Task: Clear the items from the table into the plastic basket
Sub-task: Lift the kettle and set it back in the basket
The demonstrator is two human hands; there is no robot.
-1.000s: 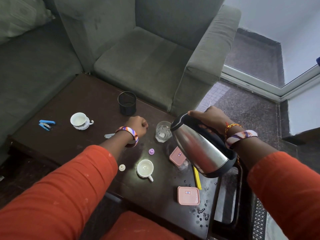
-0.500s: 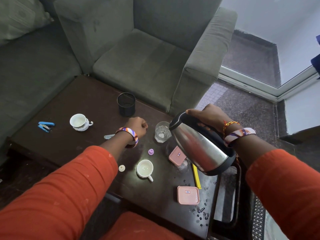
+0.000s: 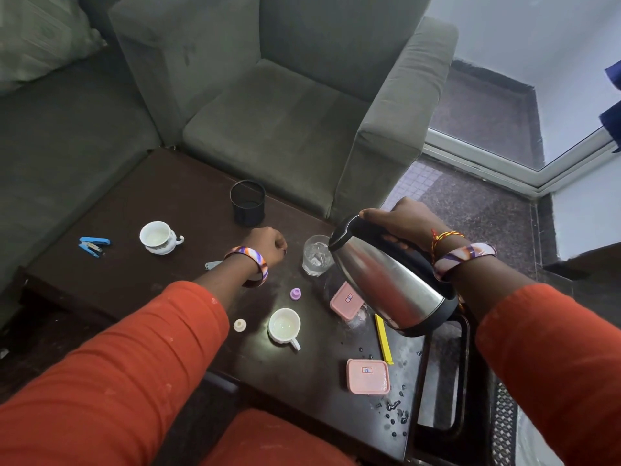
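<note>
My right hand (image 3: 400, 222) grips the black handle of a steel kettle (image 3: 386, 280), which hangs tilted above the right end of the dark table (image 3: 111, 210), spout towards a clear glass (image 3: 316, 255). My left hand (image 3: 268, 243) rests as a fist on the table left of the glass; nothing shows in it. On the table lie two white cups (image 3: 158, 237) (image 3: 284, 326), a black mesh cup (image 3: 247, 203), a blue stapler (image 3: 94, 245), two pink lidded boxes (image 3: 346, 299) (image 3: 368, 376), a yellow strip (image 3: 383, 338) and small caps (image 3: 295, 293). The black basket's rim (image 3: 465, 364) sits at the table's right.
A grey armchair (image 3: 285, 112) stands behind the table and a grey sofa (image 3: 60, 139) to the left. Water drops (image 3: 393, 415) lie on the table's near right corner. Stone floor and a window frame (image 3: 504, 163) are at the right.
Almost nothing: the kettle stays tilted in my right hand and my left fist keeps its place. The view has shifted slightly.
</note>
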